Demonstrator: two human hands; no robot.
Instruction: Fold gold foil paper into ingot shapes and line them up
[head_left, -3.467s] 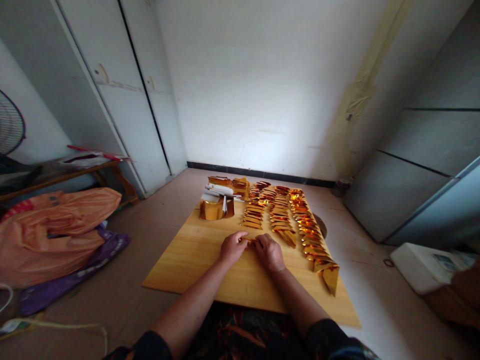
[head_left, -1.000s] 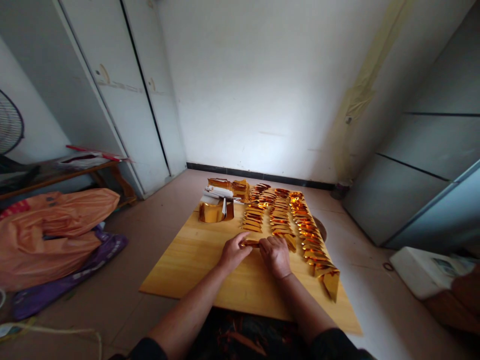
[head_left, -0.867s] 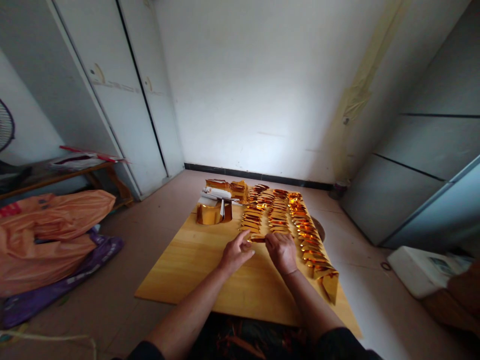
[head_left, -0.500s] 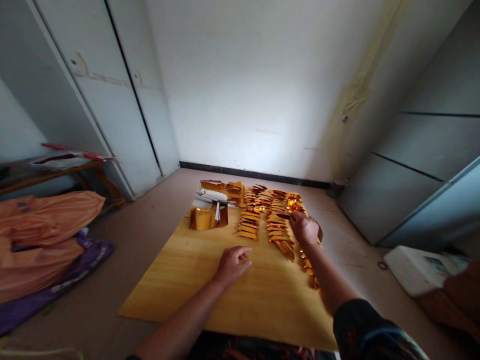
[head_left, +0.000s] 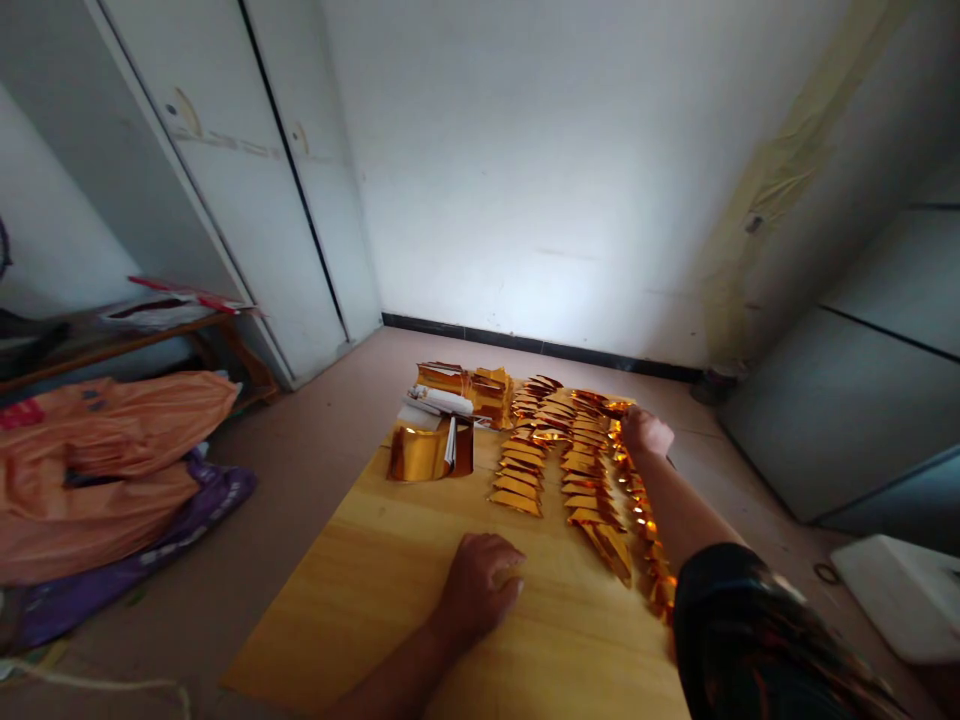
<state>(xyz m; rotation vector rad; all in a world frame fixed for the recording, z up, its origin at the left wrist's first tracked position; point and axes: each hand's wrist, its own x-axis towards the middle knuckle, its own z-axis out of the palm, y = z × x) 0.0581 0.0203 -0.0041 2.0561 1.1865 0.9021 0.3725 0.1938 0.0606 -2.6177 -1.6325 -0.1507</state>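
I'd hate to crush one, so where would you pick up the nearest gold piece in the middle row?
Probably by the nearest folded gold piece's pointed near end, pinched lightly from the person's side. It lies last in its row, overlapped only at its far edge, with bare board before it.

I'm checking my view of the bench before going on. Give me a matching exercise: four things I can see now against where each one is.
Things:
1. left hand
2. right hand
3. curled gold sheet
4. orange bag

Places:
A. on the floor, left of the wooden board
B. far end of the rightmost row of folded gold pieces
C. resting on the board's near bare part
D. board's far left part

Pairs: 1-C, 2-B, 3-D, 4-A
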